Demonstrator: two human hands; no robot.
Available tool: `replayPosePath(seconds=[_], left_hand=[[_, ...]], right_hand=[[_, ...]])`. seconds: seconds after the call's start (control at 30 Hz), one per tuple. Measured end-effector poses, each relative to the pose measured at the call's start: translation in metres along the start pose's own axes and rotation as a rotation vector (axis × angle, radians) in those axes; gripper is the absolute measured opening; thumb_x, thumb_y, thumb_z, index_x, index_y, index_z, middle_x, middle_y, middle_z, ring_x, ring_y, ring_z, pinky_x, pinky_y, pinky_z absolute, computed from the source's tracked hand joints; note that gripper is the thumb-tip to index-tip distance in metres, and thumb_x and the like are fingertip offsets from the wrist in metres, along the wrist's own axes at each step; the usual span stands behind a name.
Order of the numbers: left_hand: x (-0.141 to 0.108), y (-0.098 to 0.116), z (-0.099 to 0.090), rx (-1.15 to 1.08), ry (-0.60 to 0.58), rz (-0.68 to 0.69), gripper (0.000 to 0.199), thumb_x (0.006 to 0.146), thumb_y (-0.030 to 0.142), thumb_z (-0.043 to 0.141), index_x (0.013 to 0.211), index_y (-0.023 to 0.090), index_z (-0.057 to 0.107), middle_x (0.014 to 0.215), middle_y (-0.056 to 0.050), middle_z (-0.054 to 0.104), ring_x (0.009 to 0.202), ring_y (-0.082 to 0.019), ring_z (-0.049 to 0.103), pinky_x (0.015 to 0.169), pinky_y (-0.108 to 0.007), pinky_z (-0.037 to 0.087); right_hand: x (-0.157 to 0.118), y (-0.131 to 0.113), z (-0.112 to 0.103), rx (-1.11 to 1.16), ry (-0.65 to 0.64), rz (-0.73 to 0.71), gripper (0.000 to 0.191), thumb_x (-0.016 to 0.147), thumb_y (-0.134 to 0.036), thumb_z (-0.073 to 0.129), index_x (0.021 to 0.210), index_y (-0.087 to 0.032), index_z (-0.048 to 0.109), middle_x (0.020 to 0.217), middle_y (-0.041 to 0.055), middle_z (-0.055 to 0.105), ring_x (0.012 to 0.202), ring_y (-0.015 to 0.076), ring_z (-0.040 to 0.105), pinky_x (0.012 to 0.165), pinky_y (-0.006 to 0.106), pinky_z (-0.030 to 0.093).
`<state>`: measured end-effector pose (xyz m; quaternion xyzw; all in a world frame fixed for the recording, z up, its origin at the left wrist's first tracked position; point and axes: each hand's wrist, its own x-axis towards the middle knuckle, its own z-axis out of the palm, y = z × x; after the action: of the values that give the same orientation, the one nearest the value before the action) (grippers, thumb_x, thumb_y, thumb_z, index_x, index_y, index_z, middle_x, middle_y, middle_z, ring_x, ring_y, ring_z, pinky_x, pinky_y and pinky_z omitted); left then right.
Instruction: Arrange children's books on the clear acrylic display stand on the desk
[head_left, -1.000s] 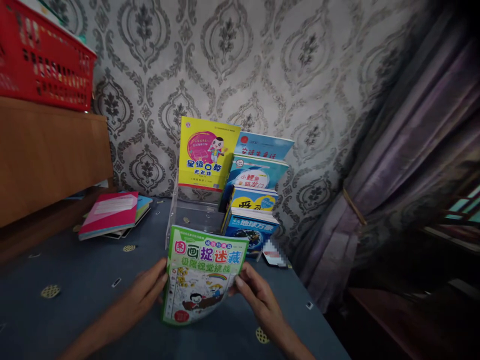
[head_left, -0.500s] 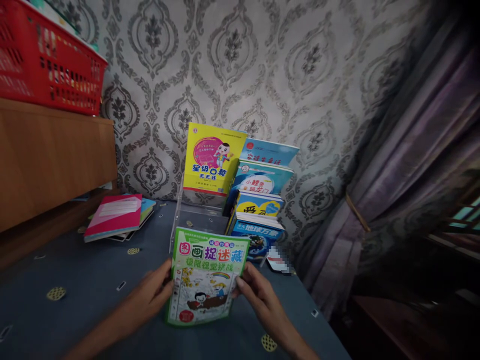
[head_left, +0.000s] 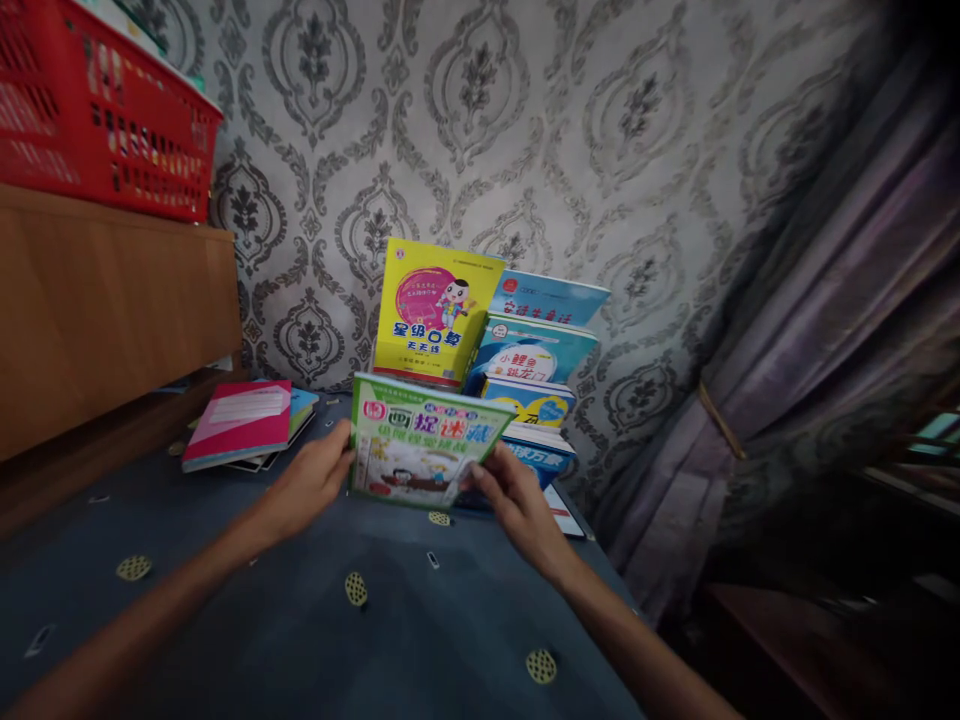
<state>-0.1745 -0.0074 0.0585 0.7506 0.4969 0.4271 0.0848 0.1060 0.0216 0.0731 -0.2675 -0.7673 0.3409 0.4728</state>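
Between my two hands is a green-bordered picture book (head_left: 427, 450), its cover facing me and its top tilted away. My left hand (head_left: 319, 470) grips its left edge, and my right hand (head_left: 517, 500) grips the right edge with the thumb on the cover. Just behind it a yellow workbook (head_left: 442, 310) stands upright in a rack, mostly hidden by the held book. To the right of the workbook several blue and yellow books (head_left: 536, 350) stand in stepped rows; the lowest is partly covered by my right hand.
A pile of books with a pink one on top (head_left: 240, 420) lies at left on the dark cloth-covered table (head_left: 247, 620). A red basket (head_left: 150, 150) sits on a wooden cabinet (head_left: 120, 310). At right hangs a tied curtain (head_left: 697, 480). A flat white-faced object (head_left: 562, 510) lies beside the rack.
Both hands have moved the green book up and forward to the rack. Its top now leans away from me, and it covers the rack's lower front.
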Motion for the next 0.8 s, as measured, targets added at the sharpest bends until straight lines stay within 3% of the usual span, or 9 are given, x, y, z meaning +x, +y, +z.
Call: replayPosePath(seconds=[0.1,0.2,0.33,0.47,0.63,0.8], left_hand=[[0.037,0.008,-0.025,0.064,0.098,0.092,0.012,0.094,0.028,0.043,0.101,0.024,0.052,0.086,-0.003,0.066,0.083,-0.023,0.065,0.075,-0.035,0.051],[0.073,0.018,-0.048,0.118,0.239,0.187,0.013,0.093,0.025,0.044,0.104,0.022,0.051,0.086,-0.003,0.065,0.083,-0.023,0.065,0.078,-0.036,0.051],[0.11,0.022,-0.064,0.127,0.351,0.256,0.019,0.094,0.023,0.047,0.112,0.022,0.052,0.092,-0.003,0.064,0.091,-0.024,0.066,0.09,-0.04,0.049],[0.132,0.013,-0.061,0.055,0.366,0.252,0.02,0.096,0.028,0.048,0.114,0.02,0.052,0.099,-0.005,0.063,0.1,-0.024,0.064,0.097,-0.044,0.048],[0.144,-0.002,-0.042,-0.001,0.352,0.207,0.02,0.093,0.028,0.05,0.112,0.022,0.051,0.101,-0.007,0.065,0.101,-0.026,0.064,0.094,-0.042,0.051],[0.145,-0.011,-0.026,-0.047,0.291,0.151,0.016,0.09,0.021,0.045,0.105,0.021,0.051,0.096,-0.005,0.065,0.09,-0.023,0.065,0.084,-0.038,0.055]], right_hand=[[0.036,-0.02,-0.009,-0.06,0.07,-0.148,0.029,0.096,-0.049,0.056,0.113,-0.026,0.061,0.111,0.0064,0.069,0.098,0.0228,0.066,0.091,0.041,0.056],[0.074,-0.039,-0.018,-0.099,0.11,-0.288,0.03,0.095,-0.049,0.057,0.115,-0.026,0.058,0.11,0.0065,0.069,0.098,0.0226,0.066,0.089,0.041,0.057],[0.113,-0.055,-0.028,-0.2,0.158,-0.4,0.03,0.095,-0.049,0.056,0.113,-0.026,0.056,0.111,0.0069,0.069,0.102,0.024,0.066,0.09,0.042,0.057],[0.133,-0.054,-0.033,-0.316,0.196,-0.392,0.027,0.097,-0.044,0.049,0.116,-0.025,0.055,0.115,0.0077,0.068,0.107,0.0249,0.064,0.092,0.043,0.056],[0.14,-0.031,-0.034,-0.363,0.196,-0.322,0.026,0.095,-0.029,0.046,0.119,-0.023,0.054,0.111,0.0079,0.068,0.101,0.024,0.064,0.088,0.042,0.057],[0.143,-0.007,-0.036,-0.449,0.226,-0.256,0.027,0.093,-0.026,0.047,0.118,-0.024,0.056,0.099,0.0058,0.069,0.095,0.0249,0.064,0.085,0.043,0.056]])
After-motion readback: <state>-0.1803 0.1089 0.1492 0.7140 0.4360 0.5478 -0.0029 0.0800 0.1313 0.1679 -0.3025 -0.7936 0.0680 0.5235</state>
